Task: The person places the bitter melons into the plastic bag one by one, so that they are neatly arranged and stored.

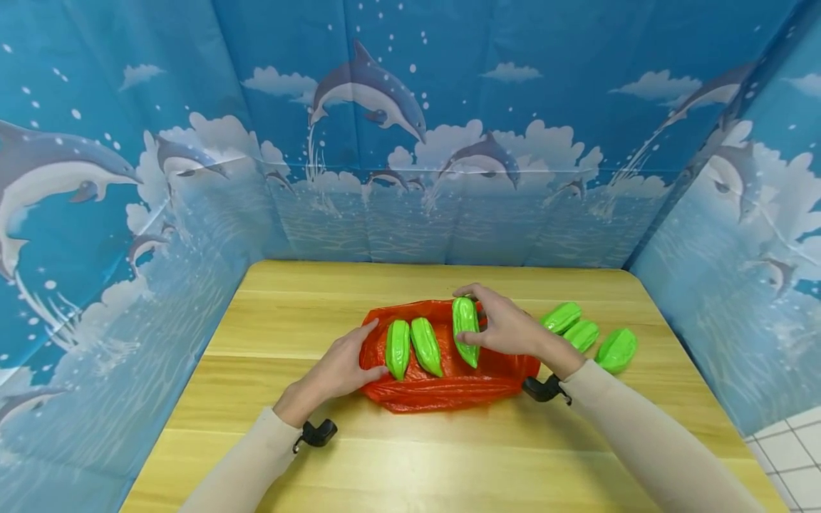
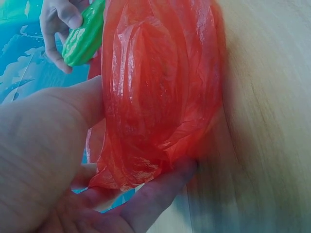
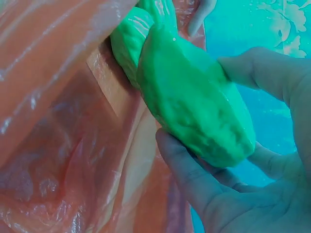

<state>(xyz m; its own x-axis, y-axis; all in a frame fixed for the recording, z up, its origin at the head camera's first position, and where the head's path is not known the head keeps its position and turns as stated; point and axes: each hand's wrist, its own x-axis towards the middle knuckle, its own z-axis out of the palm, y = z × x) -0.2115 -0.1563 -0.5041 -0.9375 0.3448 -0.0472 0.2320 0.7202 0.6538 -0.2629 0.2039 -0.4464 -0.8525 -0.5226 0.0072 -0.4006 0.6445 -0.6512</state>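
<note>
A red plastic bag (image 1: 436, 400) lies spread wide on the table, its mouth facing up. Inside its left part, two glossy green ridged fruits (image 1: 398, 349) rest side by side. My left hand (image 1: 338, 367) holds the bag's left end, thumb at the near side and fingers toward the far side; some fingertips are hidden behind the film in the left wrist view. Over the bag's right part, my right hand (image 1: 509, 324) grips another green ridged fruit (image 3: 194, 102) between thumb and fingers. Whether that fruit touches the bag's bottom I cannot tell.
Three more green fruits (image 1: 617, 350) lie on the wooden table (image 1: 410, 456) to the right of the bag, partly behind the right forearm. A blue dolphin-print curtain (image 1: 410, 214) surrounds the back and sides. Each wrist carries a small black camera mount (image 1: 318, 432).
</note>
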